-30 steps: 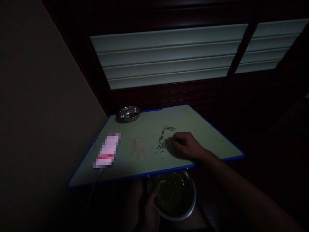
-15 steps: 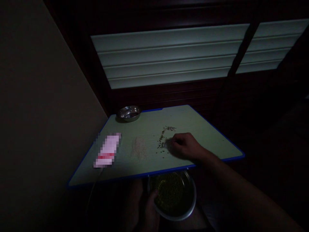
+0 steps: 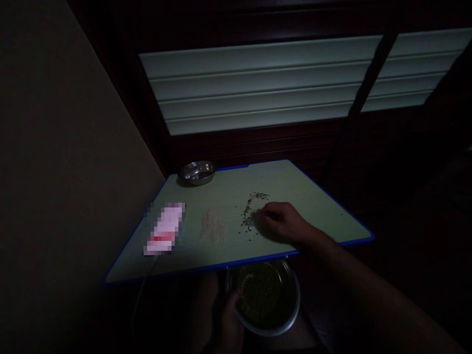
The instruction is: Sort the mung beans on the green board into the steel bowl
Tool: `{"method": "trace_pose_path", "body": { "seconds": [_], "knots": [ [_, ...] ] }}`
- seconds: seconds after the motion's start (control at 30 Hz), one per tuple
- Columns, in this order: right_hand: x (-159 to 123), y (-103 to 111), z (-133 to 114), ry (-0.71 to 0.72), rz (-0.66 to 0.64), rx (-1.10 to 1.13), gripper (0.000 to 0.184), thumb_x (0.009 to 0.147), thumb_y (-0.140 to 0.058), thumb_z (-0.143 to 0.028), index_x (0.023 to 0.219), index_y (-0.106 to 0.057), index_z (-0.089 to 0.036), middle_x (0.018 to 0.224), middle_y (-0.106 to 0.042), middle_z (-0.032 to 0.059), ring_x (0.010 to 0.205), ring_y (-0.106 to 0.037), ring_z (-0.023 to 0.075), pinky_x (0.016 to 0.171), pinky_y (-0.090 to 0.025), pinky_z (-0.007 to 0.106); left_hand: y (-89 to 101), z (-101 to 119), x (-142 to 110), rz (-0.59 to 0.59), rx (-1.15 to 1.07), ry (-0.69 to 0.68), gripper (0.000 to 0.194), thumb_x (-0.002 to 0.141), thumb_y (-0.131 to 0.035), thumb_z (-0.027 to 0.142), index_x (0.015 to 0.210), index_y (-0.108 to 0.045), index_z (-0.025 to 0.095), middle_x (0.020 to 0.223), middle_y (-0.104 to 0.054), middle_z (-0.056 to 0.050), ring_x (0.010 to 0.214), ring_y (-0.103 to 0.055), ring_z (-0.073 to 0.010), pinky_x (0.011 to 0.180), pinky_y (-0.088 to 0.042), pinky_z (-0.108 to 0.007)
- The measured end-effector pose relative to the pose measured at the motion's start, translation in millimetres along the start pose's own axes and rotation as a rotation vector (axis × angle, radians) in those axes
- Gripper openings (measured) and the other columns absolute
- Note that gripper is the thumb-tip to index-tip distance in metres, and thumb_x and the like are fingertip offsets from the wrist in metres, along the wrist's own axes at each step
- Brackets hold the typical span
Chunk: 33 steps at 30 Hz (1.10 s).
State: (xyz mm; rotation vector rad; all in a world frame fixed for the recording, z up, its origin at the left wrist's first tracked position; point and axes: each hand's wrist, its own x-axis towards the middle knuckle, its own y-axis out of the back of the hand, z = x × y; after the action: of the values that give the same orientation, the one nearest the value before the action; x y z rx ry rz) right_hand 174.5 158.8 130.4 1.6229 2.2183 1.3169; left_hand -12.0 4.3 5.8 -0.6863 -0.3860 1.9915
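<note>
My right hand point(image 3: 282, 221) rests low over the light tabletop point(image 3: 313, 196), its fingers curled together. A pale smear shows beside its fingertips, and whatever the fingers hold is too dim to make out. Just left of them runs a curved line of small dark beans point(image 3: 246, 212), with a cluster at its far end. Below the table's front edge, my left hand point(image 3: 231, 317) grips a metal bowl point(image 3: 289, 322) by its left side, thumb over the rim. Many small greenish beans point(image 3: 260, 292) lie in that bowl. The other left fingers are hidden.
A patch of pale grains point(image 3: 213, 226) lies on the table's middle. Left of it is a phone with a blurred screen point(image 3: 165, 228) and a cable. A small metal bowl point(image 3: 197, 173) stands at the back left. Dark slatted panels point(image 3: 258, 88) rise behind.
Almost nothing differs. A few beans near my right fingertips lie slightly differently; both hands and the bowls keep their places.
</note>
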Motion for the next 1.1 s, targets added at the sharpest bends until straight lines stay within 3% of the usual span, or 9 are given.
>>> {"method": "trace_pose_path", "body": {
  "seconds": [0.2, 0.4, 0.53, 0.8, 0.9, 1.03, 1.1],
  "knots": [
    [0, -1, 0, -0.008, -0.001, 0.019, 0.013, 0.083, -0.059, -0.020, 0.077, -0.069, -0.018, 0.072, -0.068, 0.0027, 0.067, -0.059, 0.0153, 0.064, -0.042, 0.028, -1.7, -4, -1, 0.035, -0.013, 0.032, 0.079, 0.072, -0.076, 0.019, 0.146, -0.056, 0.033, 0.145, -0.066, -0.005, 0.137, -0.057, -0.0342, 0.114, -0.045, -0.045],
    [-1, -1, 0, -0.014, -0.037, 0.072, 0.014, 0.083, -0.060, -0.023, 0.076, -0.070, -0.017, 0.072, -0.068, 0.0030, 0.066, -0.059, 0.0155, 0.063, -0.043, 0.027, -0.8, -7, 1, 0.006, -0.063, 0.037, 0.092, 0.071, -0.077, 0.017, 0.155, -0.044, 0.036, 0.159, -0.052, -0.004, 0.138, -0.055, -0.0329, 0.110, -0.049, -0.043],
    [-2, -1, -1, -0.048, -0.060, 0.108, 0.014, 0.083, -0.062, -0.024, 0.079, -0.072, -0.015, 0.071, -0.070, 0.0031, 0.066, -0.058, 0.0151, 0.063, -0.044, 0.027, -1.9, -7, 0, 0.020, -0.087, 0.074, 0.091, 0.070, -0.078, 0.021, 0.153, -0.046, 0.034, 0.155, -0.057, -0.006, 0.133, -0.060, -0.0336, 0.110, -0.049, -0.044],
    [6, -3, -7, -0.151, -0.212, 0.172, 0.018, 0.085, -0.067, -0.021, 0.096, -0.077, -0.013, 0.081, -0.075, 0.0052, 0.069, -0.062, 0.0149, 0.065, -0.048, 0.026, -3.7, -7, -1, 0.029, -0.087, 0.057, 0.091, 0.068, -0.078, 0.019, 0.153, -0.047, 0.036, 0.156, -0.056, -0.003, 0.137, -0.056, -0.0329, 0.107, -0.051, -0.042],
    [14, -5, -13, -0.146, -0.224, 0.142, 0.023, 0.083, -0.069, -0.018, 0.104, -0.076, -0.014, 0.084, -0.075, 0.0047, 0.071, -0.063, 0.0146, 0.067, -0.048, 0.026, -5.8, -5, -3, 0.049, -0.100, 0.040, 0.087, 0.068, -0.078, 0.020, 0.150, -0.051, 0.034, 0.149, -0.063, -0.004, 0.133, -0.060, -0.0318, 0.107, -0.051, -0.041],
    [24, -3, -21, -0.129, -0.290, 0.114, 0.022, 0.082, -0.071, -0.014, 0.103, -0.076, -0.013, 0.084, -0.074, 0.0049, 0.073, -0.062, 0.0145, 0.067, -0.047, 0.025, -6.5, -5, -4, 0.108, -0.200, 0.235, 0.077, 0.071, -0.074, 0.023, 0.146, -0.058, 0.025, 0.126, -0.076, -0.009, 0.119, -0.069, -0.0334, 0.106, -0.052, -0.047],
    [27, -1, -22, -0.121, -0.340, 0.172, 0.019, 0.084, -0.069, -0.014, 0.101, -0.076, -0.013, 0.086, -0.075, 0.0056, 0.075, -0.063, 0.0149, 0.069, -0.048, 0.026, -6.0, -5, -4, 0.126, -0.215, 0.261, 0.069, 0.073, -0.072, 0.023, 0.141, -0.062, 0.021, 0.117, -0.079, -0.010, 0.116, -0.071, -0.0328, 0.105, -0.052, -0.047]
  ]
}}
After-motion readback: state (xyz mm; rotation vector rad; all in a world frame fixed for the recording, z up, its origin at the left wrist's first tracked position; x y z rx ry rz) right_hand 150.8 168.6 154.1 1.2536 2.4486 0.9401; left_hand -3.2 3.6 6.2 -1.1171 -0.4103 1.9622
